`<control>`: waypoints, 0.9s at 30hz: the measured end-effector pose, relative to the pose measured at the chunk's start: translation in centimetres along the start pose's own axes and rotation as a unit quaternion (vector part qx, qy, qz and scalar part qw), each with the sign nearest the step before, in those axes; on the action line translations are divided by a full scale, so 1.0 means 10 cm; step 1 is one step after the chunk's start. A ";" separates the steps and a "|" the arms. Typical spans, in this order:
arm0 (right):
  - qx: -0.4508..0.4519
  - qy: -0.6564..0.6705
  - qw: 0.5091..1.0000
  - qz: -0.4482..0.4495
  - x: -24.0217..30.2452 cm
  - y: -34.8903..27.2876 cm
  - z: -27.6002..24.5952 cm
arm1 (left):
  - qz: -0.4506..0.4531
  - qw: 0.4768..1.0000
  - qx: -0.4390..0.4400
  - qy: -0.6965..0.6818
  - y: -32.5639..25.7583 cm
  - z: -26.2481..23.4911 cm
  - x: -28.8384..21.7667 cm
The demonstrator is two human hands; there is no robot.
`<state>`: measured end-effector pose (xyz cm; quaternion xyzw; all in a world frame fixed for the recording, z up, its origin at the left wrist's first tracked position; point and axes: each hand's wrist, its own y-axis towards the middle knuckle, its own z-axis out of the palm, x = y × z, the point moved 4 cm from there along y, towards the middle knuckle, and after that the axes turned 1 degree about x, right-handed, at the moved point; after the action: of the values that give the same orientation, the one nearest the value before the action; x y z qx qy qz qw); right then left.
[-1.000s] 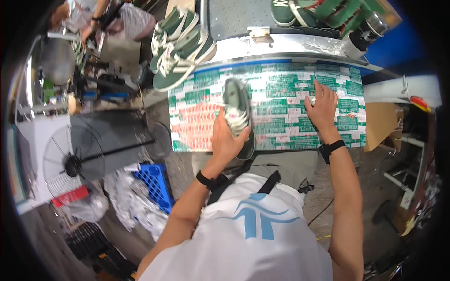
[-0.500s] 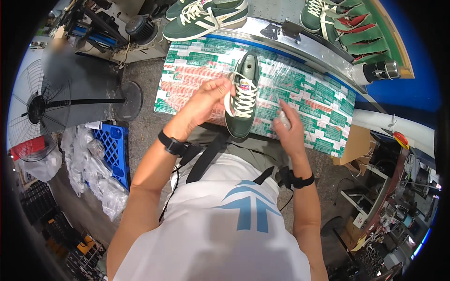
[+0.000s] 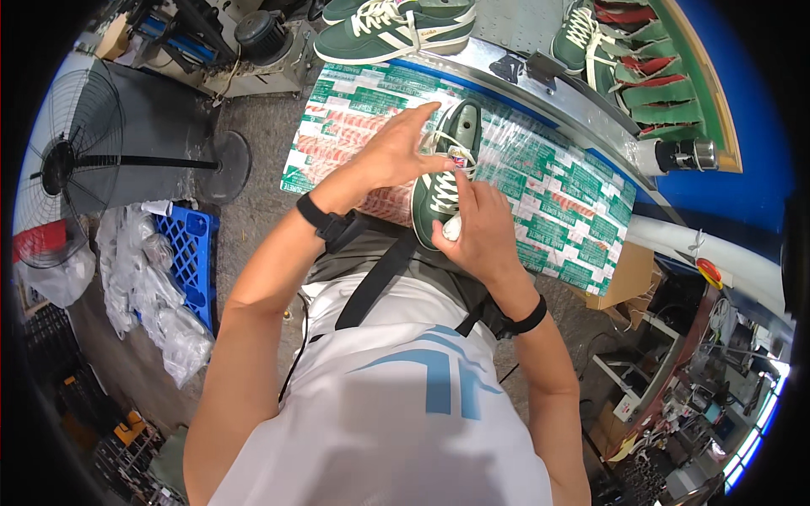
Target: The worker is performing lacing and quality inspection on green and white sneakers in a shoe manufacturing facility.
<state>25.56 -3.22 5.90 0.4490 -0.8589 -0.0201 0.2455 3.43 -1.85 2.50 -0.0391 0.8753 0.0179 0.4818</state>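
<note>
**Green sneaker point(image 3: 424, 221) sitting between left hand point(image 3: 390, 156) and right hand point(image 3: 488, 223)**

Left fingers are standing open in a wide V, thumb lying across toward the tongue patch point(image 3: 458, 158); the spread is probably steadying the shoe, but cannot tell whether the thumb is pressing. More green shoes point(image 3: 363, 40) are lying beyond the left fingers.

Sneaker is resting sole-down on the tape-covered tabletop point(image 3: 582, 221), right under both sets of fingers, toe pointing at the wearer, likely so tongue and laces are facing the fingers. It is showing a dark green upper, off-white crisscross laces, a grey-green inside with a dark round spot; the patch is showing red and white.

Right fingers are gripping a small white object point(image 3: 453, 228) low near the thumb, presumably leaving the index free; its tip is resting at the patch. A black-and-silver cylinder point(image 3: 696, 155) is lying well beyond the right fingers.
</note>
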 end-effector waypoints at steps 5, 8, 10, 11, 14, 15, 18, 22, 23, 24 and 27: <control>0.044 0.137 0.988 0.060 -0.07 -0.02 -0.13 | -0.085 0.995 0.044 0.032 0.17 0.08 0.09; 0.043 0.215 0.972 0.089 -0.10 0.06 -0.06 | -0.080 0.995 0.020 0.056 0.22 0.09 0.06; 0.023 0.226 0.970 0.087 -0.01 0.16 0.03 | -0.085 0.994 0.009 0.073 0.28 0.06 -0.03; 0.021 0.227 0.969 0.093 0.04 0.17 0.03 | -0.083 0.994 0.015 0.075 0.30 0.04 -0.07; 0.174 0.250 0.950 0.066 0.34 0.18 0.00 | -0.074 0.989 0.016 0.130 0.33 0.06 -0.08; 0.147 0.272 0.951 0.018 0.43 0.08 0.08 | -0.071 0.989 0.021 0.131 0.34 0.08 -0.03; 0.133 0.320 0.938 -0.017 0.47 -0.09 0.13 | -0.071 0.993 0.056 0.082 0.36 0.08 0.05; 0.087 0.222 0.968 0.082 0.04 -0.16 -0.17 | -0.070 0.993 0.091 -0.007 0.28 0.18 0.12; -0.020 0.172 0.980 0.099 -0.07 -0.19 -0.25 | -0.070 0.993 0.092 -0.008 0.27 0.21 0.09; -0.019 0.171 0.980 0.100 -0.14 -0.21 -0.24 | -0.073 0.993 0.087 -0.015 0.28 0.25 0.06; -0.024 0.138 0.985 0.099 -0.23 -0.15 -0.22 | -0.069 0.995 0.076 -0.008 0.29 0.34 0.08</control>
<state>28.79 -1.89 6.55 0.3539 -0.8563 0.0464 0.3734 5.59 1.23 -0.05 -0.0622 0.8654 -0.0815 0.4904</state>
